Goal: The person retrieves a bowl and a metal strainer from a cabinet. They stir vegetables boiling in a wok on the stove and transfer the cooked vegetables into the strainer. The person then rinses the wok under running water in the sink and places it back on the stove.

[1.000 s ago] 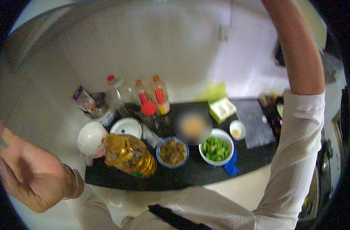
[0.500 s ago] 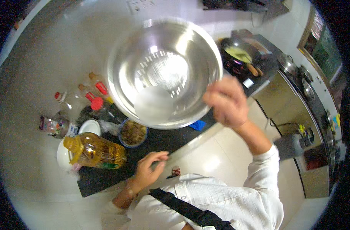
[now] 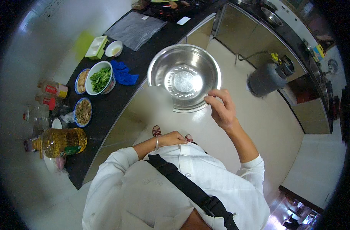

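A shiny steel basin [image 3: 201, 73], its bottom marked with rows of slots or holes, hangs tilted over the floor beside the counter. My right hand [image 3: 223, 109] pinches its near right rim between thumb and fingers. A blurred patch hides the lower left of the basin. My left hand [image 3: 171, 138], a pale bracelet at its wrist, rests against the front of my white shirt, apart from the basin. Its fingers are curled; what lies in them, if anything, is hidden.
On the dark counter [image 3: 102, 132] at left stand an oil jug [image 3: 65, 142], a bowl of chopped greens [image 3: 100, 78], a dish of brownish food [image 3: 83, 112], a blue cloth [image 3: 124, 73] and a plastic sheet [image 3: 136, 28]. A gas cylinder [image 3: 265, 79] stands on the floor at right.
The basin has gone from high over the counter to lower, over the floor, still in my right hand. My left hand has drawn back to my waist. The view has turned.
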`<state>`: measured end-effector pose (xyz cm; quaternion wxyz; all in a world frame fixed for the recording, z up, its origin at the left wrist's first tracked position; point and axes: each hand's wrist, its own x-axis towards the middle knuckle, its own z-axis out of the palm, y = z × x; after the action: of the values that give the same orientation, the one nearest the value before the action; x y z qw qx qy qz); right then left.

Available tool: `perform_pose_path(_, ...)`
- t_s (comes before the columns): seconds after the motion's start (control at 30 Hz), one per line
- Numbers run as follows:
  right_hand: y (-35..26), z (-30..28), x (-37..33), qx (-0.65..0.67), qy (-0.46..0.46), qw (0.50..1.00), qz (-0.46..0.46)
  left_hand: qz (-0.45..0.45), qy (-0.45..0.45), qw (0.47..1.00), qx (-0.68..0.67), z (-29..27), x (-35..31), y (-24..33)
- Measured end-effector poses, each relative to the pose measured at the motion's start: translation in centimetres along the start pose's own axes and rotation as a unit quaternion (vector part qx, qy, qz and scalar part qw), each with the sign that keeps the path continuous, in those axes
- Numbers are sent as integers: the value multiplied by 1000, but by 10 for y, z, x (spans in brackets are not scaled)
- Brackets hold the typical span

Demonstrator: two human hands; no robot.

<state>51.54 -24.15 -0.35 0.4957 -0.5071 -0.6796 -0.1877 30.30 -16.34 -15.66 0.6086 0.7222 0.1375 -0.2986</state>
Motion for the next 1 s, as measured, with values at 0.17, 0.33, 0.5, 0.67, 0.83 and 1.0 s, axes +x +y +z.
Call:
perform_pose_path(0.17,7,-47,-43,-73,4,994,75,99,115,962,225,12,52,13)
perform_pose_path(0.33,30,-34,-85,-78,-2,986,149,210,88,939,259,2,108,-8)
perform_pose_path(0.5,68,22,-88,-31,2,980,198,133,15,968,214,-26,126,-26)
perform_pose_path(0.67,128,97,-44,6,-24,979,204,120,229,958,124,-107,110,-9)
perform_pose_path(0.83,199,188,9,15,-46,985,166,92,340,936,-9,-183,90,-4)
perform_pose_path(1.0,252,267,40,34,-86,984,152,108,376,918,-66,-234,73,-11)
